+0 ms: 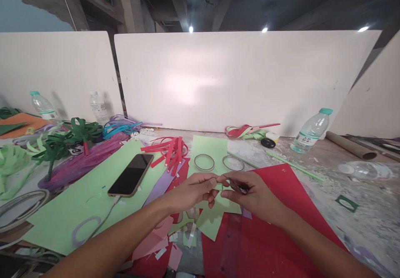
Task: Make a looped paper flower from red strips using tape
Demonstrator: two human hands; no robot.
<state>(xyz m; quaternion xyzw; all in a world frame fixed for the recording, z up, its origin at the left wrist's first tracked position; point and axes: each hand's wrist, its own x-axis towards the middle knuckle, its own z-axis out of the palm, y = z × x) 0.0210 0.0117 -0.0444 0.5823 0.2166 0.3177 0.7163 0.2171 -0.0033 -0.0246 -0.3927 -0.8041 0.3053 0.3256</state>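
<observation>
My left hand (pixel 200 188) pinches a small light green paper piece (pixel 219 185) between thumb and forefinger. Opposite it, the fingertips of my right hand (pixel 250 190) are closed at the paper's other side. A dark, shiny metal tool (pixel 240 187) is tucked in my right hand; the fingers cover much of it, so its kind is unclear. Both hands are above a light green sheet (pixel 208 145). Just beyond them lie two thin rings like tape rolls, a left ring (pixel 204 170) and a right ring (pixel 233 156).
A red sheet (pixel 271 232) bears a see-through ruler (pixel 230 244). Left are a phone (pixel 131 174) with a cable, red paper strips (pixel 171 150) and pink scraps (pixel 153 236). A tilted water bottle (pixel 312 130) and a lying bottle (pixel 365 170) are at right.
</observation>
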